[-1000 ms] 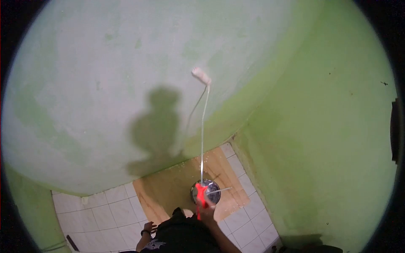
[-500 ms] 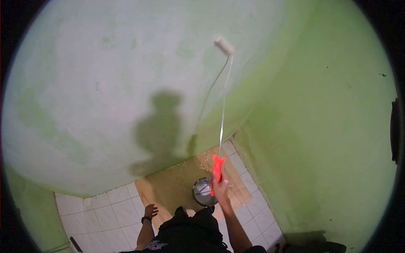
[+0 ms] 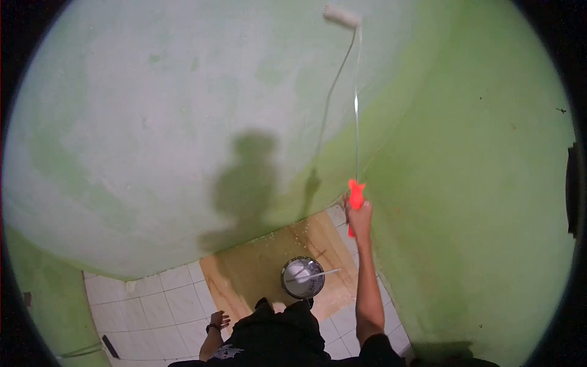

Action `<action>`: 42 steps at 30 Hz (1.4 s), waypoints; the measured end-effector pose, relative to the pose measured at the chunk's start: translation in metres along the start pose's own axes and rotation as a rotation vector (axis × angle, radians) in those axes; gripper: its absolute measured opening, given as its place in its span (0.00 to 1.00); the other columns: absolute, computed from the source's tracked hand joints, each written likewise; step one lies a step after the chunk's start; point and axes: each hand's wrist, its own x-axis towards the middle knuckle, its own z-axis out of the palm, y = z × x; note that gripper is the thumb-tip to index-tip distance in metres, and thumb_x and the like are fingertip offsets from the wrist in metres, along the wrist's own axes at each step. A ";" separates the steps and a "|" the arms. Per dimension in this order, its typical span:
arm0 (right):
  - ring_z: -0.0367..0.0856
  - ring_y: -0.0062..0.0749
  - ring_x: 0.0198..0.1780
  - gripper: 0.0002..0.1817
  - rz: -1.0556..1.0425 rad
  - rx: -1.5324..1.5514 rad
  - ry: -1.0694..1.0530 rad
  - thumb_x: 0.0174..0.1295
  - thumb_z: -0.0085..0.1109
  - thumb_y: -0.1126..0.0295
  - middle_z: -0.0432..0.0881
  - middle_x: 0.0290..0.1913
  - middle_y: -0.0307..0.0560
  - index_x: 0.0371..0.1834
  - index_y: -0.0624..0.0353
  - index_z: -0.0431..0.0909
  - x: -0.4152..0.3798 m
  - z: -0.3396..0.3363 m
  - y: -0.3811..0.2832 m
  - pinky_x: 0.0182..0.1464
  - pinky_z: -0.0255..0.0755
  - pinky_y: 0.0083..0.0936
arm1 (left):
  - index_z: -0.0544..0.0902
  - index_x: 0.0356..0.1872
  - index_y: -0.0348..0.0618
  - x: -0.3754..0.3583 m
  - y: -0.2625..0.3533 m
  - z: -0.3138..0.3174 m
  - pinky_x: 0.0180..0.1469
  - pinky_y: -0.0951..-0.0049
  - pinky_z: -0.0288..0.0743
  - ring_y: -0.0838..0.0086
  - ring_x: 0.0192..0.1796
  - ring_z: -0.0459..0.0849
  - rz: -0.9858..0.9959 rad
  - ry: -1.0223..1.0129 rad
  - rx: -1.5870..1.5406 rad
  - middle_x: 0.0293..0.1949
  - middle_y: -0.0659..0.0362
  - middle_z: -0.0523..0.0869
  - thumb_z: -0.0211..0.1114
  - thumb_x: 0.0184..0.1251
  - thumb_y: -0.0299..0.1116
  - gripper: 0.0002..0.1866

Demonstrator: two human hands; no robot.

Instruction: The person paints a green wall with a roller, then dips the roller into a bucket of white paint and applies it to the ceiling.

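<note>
My right hand (image 3: 359, 219), raised and stretched forward, is wrapped round the bright orange-red handle (image 3: 356, 193) of a paint roller (image 3: 356, 107). Its long thin metal rod runs up to a white roller sleeve (image 3: 341, 17), which is at the pale-coated wall (image 3: 165, 134), high in the view. Low by my left side hangs my left hand (image 3: 219, 319), fingers loosely apart and nothing in it. Below and between my hands, a dark bucket (image 3: 285, 287) of white paint stands in front of my feet, with a pale stick (image 3: 324, 273) lying across it.
Under the bucket lies a brown board (image 3: 244, 275) with white specks on white floor tiles (image 3: 156, 312). A green wall (image 3: 477, 202) meets the coated wall at a corner on the right. A dark strip-like object (image 3: 110, 347) lies on the floor at lower left.
My right hand has moved up and to the right, carrying the roller higher along the wall. More of the bucket and the stick shows now. My left hand stays low, slightly lower than before.
</note>
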 end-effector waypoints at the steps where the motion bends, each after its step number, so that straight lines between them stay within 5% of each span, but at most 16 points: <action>1: 0.64 0.20 0.13 0.18 -0.005 0.050 -0.029 0.58 0.59 0.64 0.68 0.10 0.40 0.16 0.65 0.71 0.019 -0.002 -0.022 0.15 0.58 0.26 | 0.67 0.56 0.49 -0.003 0.001 0.004 0.32 0.64 0.77 0.64 0.34 0.83 0.040 0.034 -0.031 0.40 0.55 0.82 0.50 0.66 0.42 0.20; 6: 0.63 0.19 0.12 0.16 -0.001 0.169 -0.023 0.59 0.56 0.67 0.64 0.10 0.35 0.17 0.64 0.69 0.038 0.039 -0.024 0.15 0.56 0.25 | 0.70 0.54 0.49 -0.013 0.010 0.025 0.29 0.67 0.75 0.64 0.32 0.83 0.133 0.036 -0.091 0.41 0.55 0.82 0.50 0.66 0.41 0.17; 9: 0.65 0.23 0.17 0.12 -0.135 0.150 0.045 0.58 0.52 0.71 0.65 0.13 0.36 0.19 0.65 0.70 -0.021 0.087 0.057 0.20 0.59 0.30 | 0.70 0.54 0.50 -0.017 0.007 0.037 0.29 0.67 0.75 0.65 0.32 0.83 0.159 0.026 -0.120 0.41 0.55 0.83 0.50 0.66 0.41 0.18; 11: 0.70 0.24 0.23 0.08 0.102 -0.103 -0.063 0.56 0.50 0.74 0.71 0.17 0.40 0.23 0.67 0.73 -0.092 0.119 0.145 0.23 0.62 0.31 | 0.70 0.54 0.50 -0.017 0.004 0.037 0.29 0.66 0.74 0.65 0.32 0.83 0.175 0.014 -0.137 0.40 0.55 0.83 0.50 0.66 0.42 0.18; 12: 0.74 0.29 0.22 0.07 -0.055 -0.100 -0.102 0.53 0.52 0.73 0.74 0.17 0.44 0.24 0.66 0.74 -0.127 0.124 0.172 0.24 0.64 0.32 | 0.71 0.53 0.50 -0.019 0.000 0.036 0.29 0.66 0.74 0.66 0.32 0.83 0.161 0.020 -0.158 0.39 0.56 0.82 0.51 0.65 0.42 0.17; 13: 0.76 0.35 0.23 0.07 0.043 -0.117 -0.121 0.50 0.57 0.72 0.76 0.18 0.47 0.24 0.65 0.75 -0.160 0.130 0.209 0.25 0.68 0.33 | 0.71 0.53 0.51 -0.019 -0.004 0.036 0.30 0.65 0.74 0.66 0.31 0.83 0.147 0.025 -0.178 0.39 0.56 0.82 0.51 0.65 0.42 0.17; 15: 0.76 0.34 0.20 0.08 0.558 -0.112 -0.326 0.47 0.62 0.71 0.75 0.16 0.45 0.22 0.64 0.75 -0.180 0.119 0.199 0.25 0.69 0.32 | 0.71 0.51 0.51 -0.023 -0.016 0.030 0.30 0.66 0.74 0.66 0.31 0.82 0.132 0.046 -0.189 0.38 0.57 0.82 0.51 0.65 0.41 0.16; 18: 0.74 0.28 0.17 0.11 0.236 -0.027 -0.232 0.46 0.65 0.68 0.74 0.13 0.42 0.18 0.63 0.75 -0.142 0.104 0.162 0.21 0.67 0.28 | 0.72 0.49 0.50 -0.027 -0.035 0.014 0.29 0.66 0.74 0.66 0.30 0.82 0.097 0.100 -0.204 0.36 0.57 0.81 0.52 0.65 0.41 0.14; 21: 0.70 0.23 0.14 0.14 0.396 0.112 -0.224 0.50 0.66 0.65 0.70 0.11 0.37 0.17 0.61 0.72 -0.071 0.099 0.131 0.17 0.62 0.25 | 0.72 0.48 0.49 -0.016 -0.053 0.000 0.30 0.66 0.74 0.65 0.31 0.82 0.052 0.102 -0.266 0.36 0.57 0.81 0.52 0.64 0.40 0.14; 24: 0.67 0.23 0.11 0.15 0.023 0.050 -0.045 0.52 0.61 0.69 0.68 0.10 0.37 0.13 0.60 0.69 -0.002 0.094 0.081 0.15 0.58 0.25 | 0.72 0.49 0.50 -0.024 -0.063 0.003 0.29 0.67 0.74 0.66 0.32 0.82 0.034 0.096 -0.329 0.36 0.57 0.81 0.52 0.64 0.42 0.15; 26: 0.68 0.22 0.14 0.10 0.049 0.029 -0.089 0.52 0.57 0.71 0.69 0.11 0.37 0.16 0.61 0.70 0.033 0.095 0.069 0.16 0.59 0.25 | 0.72 0.49 0.50 -0.022 -0.066 0.008 0.29 0.67 0.75 0.66 0.32 0.82 0.046 0.101 -0.323 0.37 0.57 0.81 0.52 0.64 0.42 0.15; 30: 0.69 0.23 0.15 0.06 0.097 0.021 -0.130 0.51 0.55 0.72 0.70 0.13 0.37 0.20 0.61 0.72 0.032 0.108 0.071 0.17 0.60 0.25 | 0.71 0.49 0.49 -0.009 -0.062 0.022 0.29 0.67 0.75 0.68 0.31 0.82 0.056 0.071 -0.297 0.37 0.57 0.82 0.53 0.63 0.42 0.16; 34: 0.72 0.29 0.18 0.05 0.087 0.079 -0.025 0.48 0.56 0.74 0.73 0.16 0.43 0.22 0.65 0.72 -0.056 0.140 0.152 0.20 0.63 0.30 | 0.70 0.52 0.48 -0.033 -0.047 0.038 0.28 0.68 0.74 0.69 0.31 0.82 0.093 0.131 -0.226 0.35 0.58 0.82 0.52 0.64 0.42 0.17; 36: 0.72 0.32 0.20 0.05 -0.024 -0.201 -0.028 0.46 0.57 0.75 0.73 0.18 0.45 0.22 0.66 0.72 -0.106 0.148 0.218 0.24 0.65 0.35 | 0.70 0.52 0.49 -0.033 -0.048 0.032 0.27 0.69 0.74 0.69 0.31 0.82 0.105 0.118 -0.236 0.36 0.57 0.82 0.51 0.65 0.42 0.17; 39: 0.71 0.32 0.21 0.06 0.327 -0.149 -0.130 0.46 0.58 0.74 0.73 0.18 0.46 0.23 0.66 0.72 -0.133 0.132 0.192 0.26 0.65 0.37 | 0.67 0.58 0.49 -0.026 -0.056 0.019 0.33 0.66 0.76 0.66 0.36 0.82 0.095 0.120 -0.282 0.40 0.56 0.80 0.49 0.67 0.43 0.21; 42: 0.71 0.30 0.22 0.06 0.150 -0.176 -0.084 0.47 0.58 0.75 0.73 0.19 0.44 0.24 0.66 0.73 -0.094 0.133 0.189 0.27 0.65 0.36 | 0.67 0.58 0.50 -0.027 -0.062 0.009 0.32 0.66 0.77 0.66 0.36 0.82 0.083 0.105 -0.310 0.40 0.56 0.80 0.50 0.66 0.43 0.21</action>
